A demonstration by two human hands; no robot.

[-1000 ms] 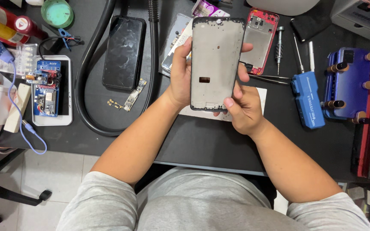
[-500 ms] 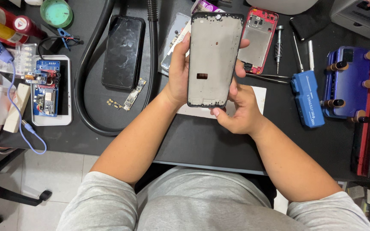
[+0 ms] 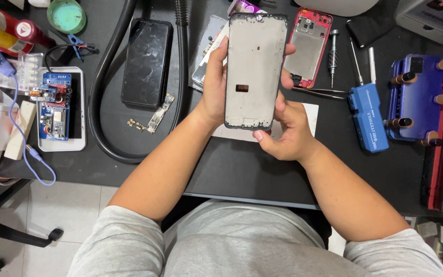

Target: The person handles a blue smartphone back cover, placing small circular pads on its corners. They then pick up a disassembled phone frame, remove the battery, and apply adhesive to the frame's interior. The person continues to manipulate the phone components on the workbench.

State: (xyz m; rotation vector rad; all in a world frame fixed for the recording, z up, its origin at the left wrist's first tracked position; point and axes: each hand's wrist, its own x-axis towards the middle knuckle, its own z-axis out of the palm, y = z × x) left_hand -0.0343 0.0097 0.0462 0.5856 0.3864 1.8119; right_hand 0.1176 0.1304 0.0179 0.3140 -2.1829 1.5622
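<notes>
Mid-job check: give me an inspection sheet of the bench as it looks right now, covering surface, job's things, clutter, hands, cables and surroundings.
Surface: black bench top, crowded along the back, a white pad under the hands.
Job's things: grey phone frame, held upright above the bench, one small rectangular cut-out showing.
Clutter: black phone, red phone housing, small circuit board, screwdriver, tweezers, blue tool block, blue holder, green-lidded jar, red can.
Hands: left hand grips the frame's left edge; right hand supports its lower right corner.
Cables: thick black hose loops around the black phone; thin blue wire.
Surroundings: tiled floor, chair base.
</notes>
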